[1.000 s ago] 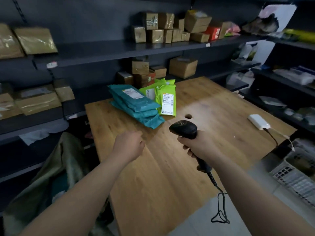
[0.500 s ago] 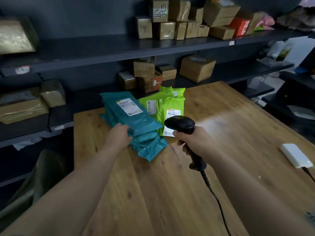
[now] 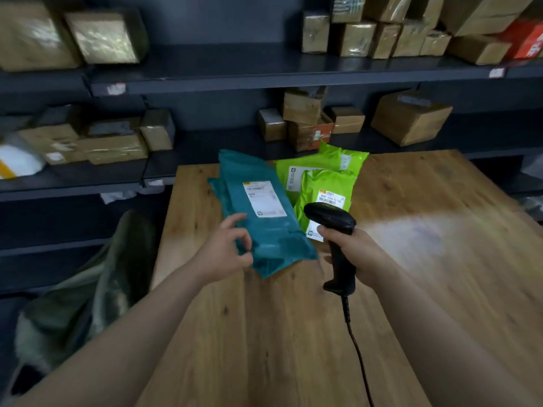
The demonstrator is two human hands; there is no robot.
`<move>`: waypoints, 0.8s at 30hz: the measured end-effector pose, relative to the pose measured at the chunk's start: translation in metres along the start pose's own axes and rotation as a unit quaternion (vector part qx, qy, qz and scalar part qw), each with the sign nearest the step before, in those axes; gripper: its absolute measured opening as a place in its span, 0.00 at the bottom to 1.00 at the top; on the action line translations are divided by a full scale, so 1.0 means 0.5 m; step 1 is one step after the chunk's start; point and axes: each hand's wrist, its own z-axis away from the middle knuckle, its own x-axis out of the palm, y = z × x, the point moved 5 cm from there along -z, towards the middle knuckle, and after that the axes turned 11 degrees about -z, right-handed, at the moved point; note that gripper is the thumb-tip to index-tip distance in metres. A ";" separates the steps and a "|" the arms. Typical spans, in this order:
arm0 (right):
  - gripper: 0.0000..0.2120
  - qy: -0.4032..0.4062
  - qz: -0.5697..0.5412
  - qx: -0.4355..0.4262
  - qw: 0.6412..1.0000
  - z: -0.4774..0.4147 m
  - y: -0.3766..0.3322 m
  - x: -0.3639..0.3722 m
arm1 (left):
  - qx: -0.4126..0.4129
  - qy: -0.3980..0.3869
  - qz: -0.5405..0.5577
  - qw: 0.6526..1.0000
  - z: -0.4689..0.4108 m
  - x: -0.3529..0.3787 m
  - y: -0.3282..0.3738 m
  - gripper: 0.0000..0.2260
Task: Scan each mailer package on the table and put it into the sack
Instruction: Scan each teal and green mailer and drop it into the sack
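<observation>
A stack of teal mailers [image 3: 258, 212] lies on the wooden table [image 3: 293, 333], the top one label up. Two lime-green mailers [image 3: 326, 183] lie just right of it. My left hand [image 3: 226, 251] pinches the near left edge of the top teal mailer. My right hand [image 3: 352, 251] grips a black corded barcode scanner [image 3: 332, 221], its head pointing at the mailers. A grey-green sack [image 3: 85, 295] stands open on the floor left of the table.
Dark shelves [image 3: 264, 69] behind the table carry several taped cardboard boxes. The scanner cable [image 3: 357, 353] trails over the table toward me. A bright patch of light lies on the table's right half.
My left hand went from a loose fist above the table to the teal stack and now pinches the top mailer's edge. The scanner moved forward, close to the mailers. The view shifted nearer.
</observation>
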 end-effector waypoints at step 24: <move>0.10 -0.132 0.135 0.081 0.979 0.101 0.135 -0.116 | -0.324 0.053 0.377 0.866 0.164 0.250 0.033 0.21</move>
